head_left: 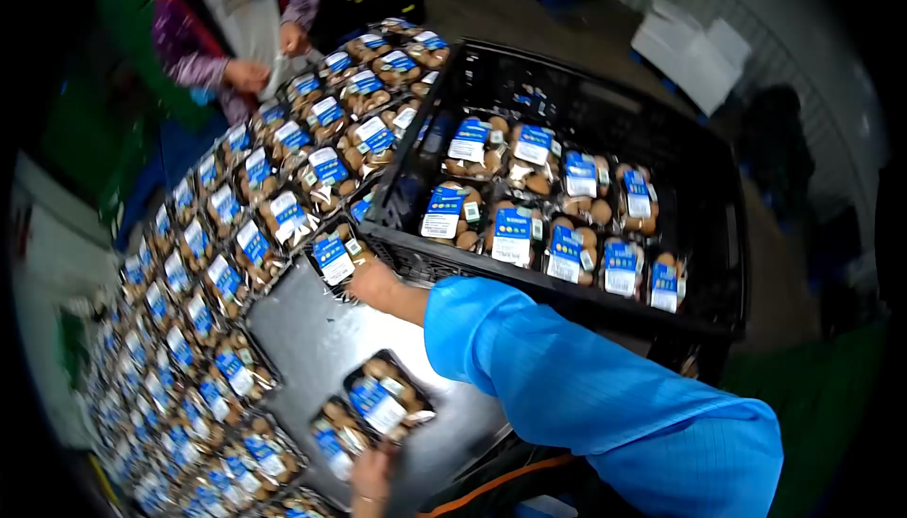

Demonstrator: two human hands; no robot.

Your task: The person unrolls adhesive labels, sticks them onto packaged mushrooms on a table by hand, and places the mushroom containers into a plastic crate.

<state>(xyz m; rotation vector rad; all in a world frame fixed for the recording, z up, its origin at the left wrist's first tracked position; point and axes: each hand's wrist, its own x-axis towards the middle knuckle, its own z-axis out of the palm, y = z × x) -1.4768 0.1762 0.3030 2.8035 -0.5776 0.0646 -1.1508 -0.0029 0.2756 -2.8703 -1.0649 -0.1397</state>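
Observation:
My right hand (375, 284), at the end of a blue sleeve, grips the edge of a mushroom pack (333, 255) beside the near corner of the black crate (567, 287). The pack is a dark tray under clear film, with a blue and white label. Lower down, my left hand (372, 476) has its fingers closed at the near edge of another mushroom pack (337, 438). A second pack (387, 397) lies against that one, close to the fingertips. Several labelled packs (512, 235) stand in rows inside the crate.
Many more mushroom packs (255, 244) crowd the metal table (312, 324) on the left and far side. Across the table stands another person, whose hand (248, 75) is near the packs. A white box (690, 50) lies beyond the crate.

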